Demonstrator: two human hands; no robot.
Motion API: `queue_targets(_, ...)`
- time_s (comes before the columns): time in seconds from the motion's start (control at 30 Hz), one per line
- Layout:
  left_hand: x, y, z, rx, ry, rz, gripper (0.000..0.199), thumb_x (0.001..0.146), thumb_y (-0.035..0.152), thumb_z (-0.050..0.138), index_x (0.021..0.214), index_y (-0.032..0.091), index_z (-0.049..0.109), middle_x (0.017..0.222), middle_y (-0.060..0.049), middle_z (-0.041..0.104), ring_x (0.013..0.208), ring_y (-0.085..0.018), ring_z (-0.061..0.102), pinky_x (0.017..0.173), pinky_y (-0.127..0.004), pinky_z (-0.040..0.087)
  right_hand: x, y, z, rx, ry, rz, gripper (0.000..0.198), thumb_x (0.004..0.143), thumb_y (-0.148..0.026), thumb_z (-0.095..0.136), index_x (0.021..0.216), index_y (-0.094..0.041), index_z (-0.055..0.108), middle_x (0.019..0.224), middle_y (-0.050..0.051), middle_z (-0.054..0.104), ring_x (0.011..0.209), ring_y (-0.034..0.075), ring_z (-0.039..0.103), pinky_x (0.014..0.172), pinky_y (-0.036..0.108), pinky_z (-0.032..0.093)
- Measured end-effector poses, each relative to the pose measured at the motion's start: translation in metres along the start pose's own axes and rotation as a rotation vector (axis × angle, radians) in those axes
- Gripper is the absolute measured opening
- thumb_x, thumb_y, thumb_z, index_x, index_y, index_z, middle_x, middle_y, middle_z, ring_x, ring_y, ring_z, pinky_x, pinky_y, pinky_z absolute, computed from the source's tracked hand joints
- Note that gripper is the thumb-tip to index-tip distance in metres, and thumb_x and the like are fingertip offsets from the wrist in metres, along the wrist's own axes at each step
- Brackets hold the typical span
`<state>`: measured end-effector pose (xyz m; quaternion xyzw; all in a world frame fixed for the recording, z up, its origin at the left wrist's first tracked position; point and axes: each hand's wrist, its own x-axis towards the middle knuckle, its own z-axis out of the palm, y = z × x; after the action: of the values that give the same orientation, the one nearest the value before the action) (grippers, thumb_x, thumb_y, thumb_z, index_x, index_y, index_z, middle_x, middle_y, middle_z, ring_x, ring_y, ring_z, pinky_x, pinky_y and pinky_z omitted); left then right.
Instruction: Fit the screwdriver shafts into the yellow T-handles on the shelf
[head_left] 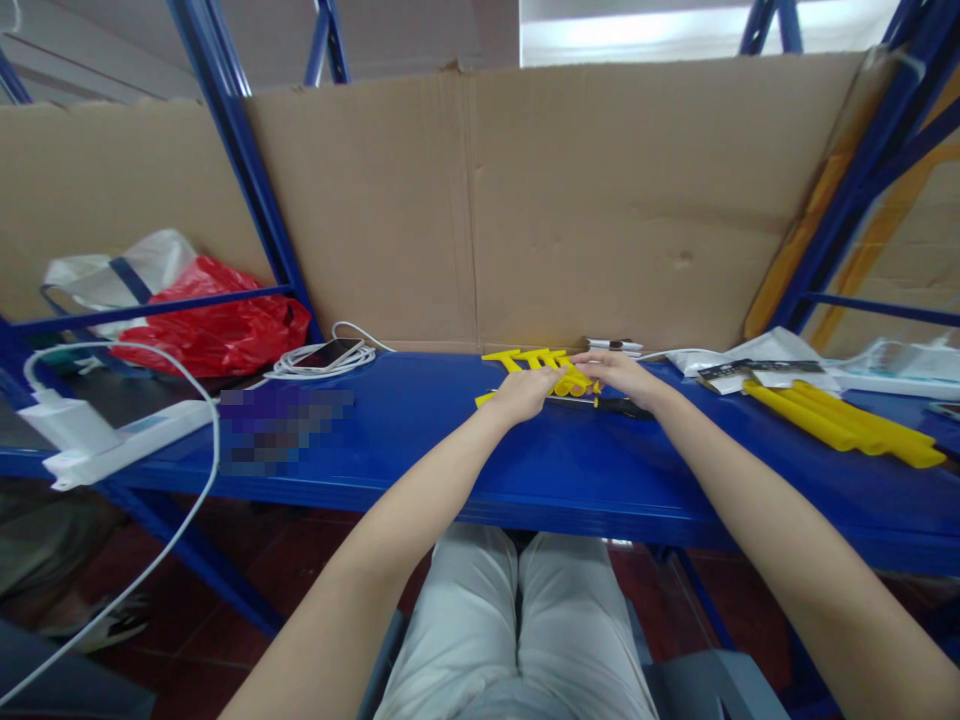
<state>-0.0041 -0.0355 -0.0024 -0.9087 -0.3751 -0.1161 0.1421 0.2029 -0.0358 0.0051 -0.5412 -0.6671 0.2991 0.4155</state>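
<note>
Both hands meet over a row of yellow T-shaped plastic pieces (525,357) near the back of the blue shelf. My left hand (523,393) comes in from the left, its fingertips closed on the nearer ends of the pieces. From the other side my right hand (619,372) curls its fingers and thumb around the right end of the same group. The fingers partly cover the pieces, so where each grip falls is hard to see. Just in front of the right hand lies a screwdriver (624,407) with a black handle, its shaft pointing left.
Yellow tubes (840,425) and plastic packets (757,365) lie to the right. Toward the left are a phone (334,353) with coiled white cable, a white power strip (142,440) and a red bag (217,315). Cardboard (570,200) closes the back between blue posts (240,150).
</note>
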Motion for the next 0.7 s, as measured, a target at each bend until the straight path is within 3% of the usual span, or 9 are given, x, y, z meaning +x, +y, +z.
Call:
queue_targets(0.13, 0.002, -0.002, 0.003, 0.019, 0.024, 0.01, 0.063, 0.097, 0.008, 0.041, 0.158, 0.025, 0.038, 0.149, -0.013, 0.057, 0.12, -0.025, 0.066, 0.093, -0.036, 0.056, -0.004, -0.008, 0.008, 0.149, -0.009, 0.037, 0.028, 0.081, -0.014, 0.068, 0.107, -0.018, 0.075, 0.07, 0.001, 0.071, 0.058, 0.011, 0.06, 0.06, 0.022, 0.051)
queue_targets(0.37, 0.005, -0.003, 0.007, -0.005, 0.085, 0.028, 0.073, 0.097, 0.009, 0.04, 0.163, 0.033, 0.022, 0.152, -0.012, 0.052, 0.119, -0.025, 0.066, 0.09, -0.034, 0.056, 0.006, -0.003, -0.008, 0.246, 0.337, -0.037, 0.021, 0.075, -0.016, 0.063, 0.094, -0.018, 0.074, 0.062, -0.001, 0.063, 0.051, 0.009, 0.053, 0.047, 0.019, 0.039)
queue_targets(0.53, 0.005, -0.002, 0.006, -0.041, 0.099, 0.064, 0.068, 0.1, 0.015, 0.038, 0.164, 0.032, 0.022, 0.149, -0.012, 0.053, 0.12, -0.025, 0.064, 0.088, -0.034, 0.056, 0.012, 0.011, -0.031, 0.388, 0.535, -0.091, 0.006, 0.075, -0.016, 0.062, 0.078, -0.018, 0.067, 0.053, -0.004, 0.052, 0.043, 0.007, 0.042, 0.04, 0.018, 0.03)
queue_targets(0.7, 0.006, -0.001, 0.009, -0.087, 0.174, 0.147, 0.062, 0.104, 0.022, 0.036, 0.163, 0.033, 0.025, 0.142, -0.011, 0.056, 0.121, -0.024, 0.061, 0.09, -0.033, 0.055, 0.012, 0.017, -0.047, 0.48, 0.63, -0.117, 0.006, 0.076, -0.02, 0.064, 0.073, -0.02, 0.059, 0.052, -0.006, 0.046, 0.041, 0.007, 0.039, 0.038, 0.018, 0.026)
